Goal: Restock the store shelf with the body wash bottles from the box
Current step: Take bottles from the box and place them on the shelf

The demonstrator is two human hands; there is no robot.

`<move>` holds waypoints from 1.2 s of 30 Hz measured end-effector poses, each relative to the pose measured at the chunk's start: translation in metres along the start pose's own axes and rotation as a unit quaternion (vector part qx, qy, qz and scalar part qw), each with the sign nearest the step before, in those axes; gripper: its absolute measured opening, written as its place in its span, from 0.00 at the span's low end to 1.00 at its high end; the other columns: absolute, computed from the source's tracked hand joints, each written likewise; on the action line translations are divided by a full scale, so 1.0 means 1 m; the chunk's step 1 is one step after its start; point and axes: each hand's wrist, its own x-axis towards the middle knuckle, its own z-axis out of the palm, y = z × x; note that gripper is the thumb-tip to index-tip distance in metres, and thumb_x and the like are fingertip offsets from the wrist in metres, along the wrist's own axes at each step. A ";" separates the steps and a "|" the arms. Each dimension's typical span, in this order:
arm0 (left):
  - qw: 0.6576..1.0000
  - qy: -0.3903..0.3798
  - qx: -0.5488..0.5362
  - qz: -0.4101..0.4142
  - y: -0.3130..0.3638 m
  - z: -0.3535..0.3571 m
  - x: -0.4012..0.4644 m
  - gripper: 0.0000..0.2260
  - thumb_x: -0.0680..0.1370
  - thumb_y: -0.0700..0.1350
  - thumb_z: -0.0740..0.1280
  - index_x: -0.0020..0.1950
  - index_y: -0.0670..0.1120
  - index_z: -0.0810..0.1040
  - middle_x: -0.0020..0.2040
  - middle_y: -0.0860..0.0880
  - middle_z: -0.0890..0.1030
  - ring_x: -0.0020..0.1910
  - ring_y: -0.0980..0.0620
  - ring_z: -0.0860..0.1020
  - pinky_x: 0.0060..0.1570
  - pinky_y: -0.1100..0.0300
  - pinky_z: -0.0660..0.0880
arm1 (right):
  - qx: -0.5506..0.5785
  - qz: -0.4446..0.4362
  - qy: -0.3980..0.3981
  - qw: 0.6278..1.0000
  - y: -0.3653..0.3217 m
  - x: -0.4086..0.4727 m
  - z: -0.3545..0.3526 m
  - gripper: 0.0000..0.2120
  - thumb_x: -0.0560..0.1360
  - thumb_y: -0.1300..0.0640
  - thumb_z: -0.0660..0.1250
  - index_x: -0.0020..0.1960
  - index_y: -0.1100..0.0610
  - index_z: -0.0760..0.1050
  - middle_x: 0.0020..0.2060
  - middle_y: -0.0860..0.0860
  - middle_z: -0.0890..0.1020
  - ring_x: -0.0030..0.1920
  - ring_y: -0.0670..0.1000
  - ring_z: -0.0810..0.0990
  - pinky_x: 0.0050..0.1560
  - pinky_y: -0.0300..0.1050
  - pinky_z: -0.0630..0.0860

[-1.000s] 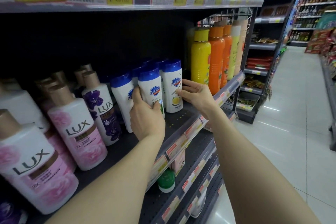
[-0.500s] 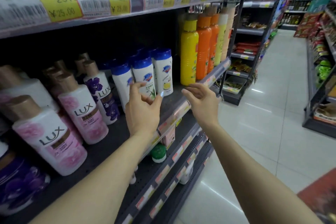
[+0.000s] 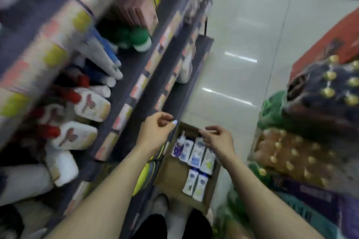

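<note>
Both hands had dropped away from the blue-capped bottles on the upper shelf, and my view had swung down to the floor. Now the left hand (image 3: 155,132) hovered over the box's (image 3: 171,172) near-left edge and the right hand (image 3: 217,138) hung over the body wash bottles (image 3: 196,154) lying in rows inside it. I saw each grip released, fingers loosely curled and holding nothing. That cardboard box sat on the floor (image 3: 242,44) just beside the blurred shelf (image 3: 139,83), with packed bottles stacked to the right.
</note>
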 end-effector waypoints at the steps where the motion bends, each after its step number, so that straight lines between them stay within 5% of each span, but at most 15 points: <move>1: 0.999 -0.022 0.022 -0.025 -0.033 0.013 0.000 0.05 0.72 0.41 0.72 0.47 0.45 0.80 0.34 0.49 0.78 0.35 0.52 0.75 0.40 0.56 0.72 | -0.002 0.032 0.003 0.999 0.040 0.008 0.006 0.14 0.67 0.54 0.75 0.49 0.58 0.78 0.38 0.54 0.82 0.43 0.56 0.83 0.53 0.58 0.80; 4: 0.990 -0.089 0.068 -0.083 -0.132 0.053 0.004 0.07 0.71 0.37 0.72 0.47 0.43 0.78 0.34 0.51 0.77 0.35 0.57 0.75 0.37 0.68 0.70 | -0.019 0.116 0.027 0.993 0.150 0.030 0.031 0.11 0.65 0.50 0.76 0.43 0.51 0.77 0.44 0.57 0.84 0.46 0.58 0.83 0.51 0.59 0.80; 6: 0.979 -0.131 0.081 -0.131 -0.196 0.085 0.010 0.10 0.71 0.37 0.72 0.51 0.38 0.79 0.38 0.46 0.78 0.40 0.57 0.76 0.33 0.74 0.68 | -0.013 0.162 0.059 0.985 0.210 0.044 0.049 0.12 0.64 0.51 0.77 0.43 0.54 0.79 0.43 0.58 0.85 0.46 0.60 0.83 0.51 0.58 0.80; 13: 0.950 -0.188 0.129 -0.214 -0.365 0.195 0.063 0.19 0.72 0.42 0.72 0.61 0.38 0.76 0.57 0.43 0.80 0.53 0.48 0.76 0.46 0.65 0.67 | -0.036 0.246 0.122 0.961 0.371 0.124 0.095 0.19 0.75 0.53 0.68 0.61 0.62 0.74 0.58 0.59 0.80 0.59 0.59 0.78 0.51 0.40 0.69; 19: 0.941 -0.190 0.151 -0.237 -0.460 0.257 0.093 0.29 0.70 0.46 0.74 0.68 0.40 0.69 0.64 0.42 0.76 0.62 0.45 0.74 0.60 0.55 0.71 | -0.121 0.270 0.127 0.947 0.452 0.180 0.126 0.21 0.79 0.57 0.59 0.68 0.64 0.63 0.65 0.62 0.73 0.65 0.61 0.72 0.60 0.49 0.70; 24: 0.928 -0.231 0.150 -0.250 -0.502 0.284 0.077 0.21 0.68 0.45 0.75 0.58 0.43 0.73 0.58 0.44 0.81 0.55 0.44 0.80 0.57 0.47 0.77 | -0.168 0.258 0.107 0.945 0.482 0.188 0.134 0.21 0.78 0.56 0.62 0.67 0.65 0.63 0.64 0.63 0.74 0.64 0.62 0.74 0.58 0.51 0.72; 29: 0.921 -0.214 0.214 -0.244 -0.517 0.292 0.083 0.25 0.65 0.49 0.77 0.57 0.42 0.74 0.60 0.42 0.79 0.57 0.43 0.78 0.56 0.46 0.76 | -0.155 0.234 0.103 0.954 0.487 0.187 0.138 0.21 0.75 0.54 0.68 0.63 0.63 0.68 0.61 0.60 0.74 0.61 0.59 0.75 0.57 0.47 0.73; 36: 0.922 -0.233 0.184 -0.250 -0.498 0.269 0.084 0.21 0.66 0.44 0.77 0.56 0.45 0.77 0.56 0.46 0.83 0.53 0.47 0.81 0.52 0.54 0.77 | -0.056 0.234 0.070 0.968 0.483 0.186 0.126 0.19 0.72 0.57 0.71 0.61 0.61 0.74 0.58 0.56 0.81 0.57 0.55 0.81 0.50 0.43 0.76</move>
